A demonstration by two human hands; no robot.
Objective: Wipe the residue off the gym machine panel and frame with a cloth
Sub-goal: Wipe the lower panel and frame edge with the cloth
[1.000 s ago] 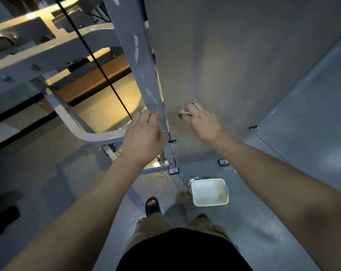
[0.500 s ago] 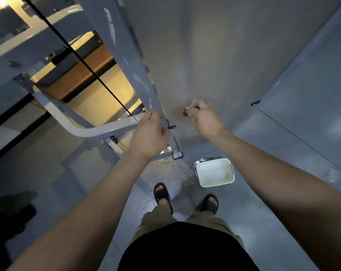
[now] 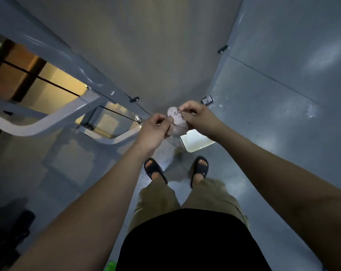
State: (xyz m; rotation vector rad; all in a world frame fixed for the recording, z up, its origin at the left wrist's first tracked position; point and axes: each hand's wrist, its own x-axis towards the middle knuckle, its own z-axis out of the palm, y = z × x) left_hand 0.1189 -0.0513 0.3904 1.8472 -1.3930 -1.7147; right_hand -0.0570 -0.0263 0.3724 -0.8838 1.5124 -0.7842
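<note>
A small pale cloth [image 3: 176,120], crumpled and marked with dark specks, is held between both hands in front of me. My left hand [image 3: 156,129] pinches its left side and my right hand [image 3: 195,115] pinches its upper right edge. Both hands are off the machine. The grey panel [image 3: 146,45] rises behind them. The grey frame post [image 3: 64,55], streaked with white residue, runs along the panel's left edge.
A white basin [image 3: 197,142] sits on the floor just below my hands, partly hidden by them. My feet in black slides [image 3: 156,171] stand behind it. A curved white frame bar [image 3: 38,124] and black cables [image 3: 54,83] lie to the left.
My left hand has let go of the frame post and my right hand has left the panel. Both have come together on the cloth. The view has tilted down.
</note>
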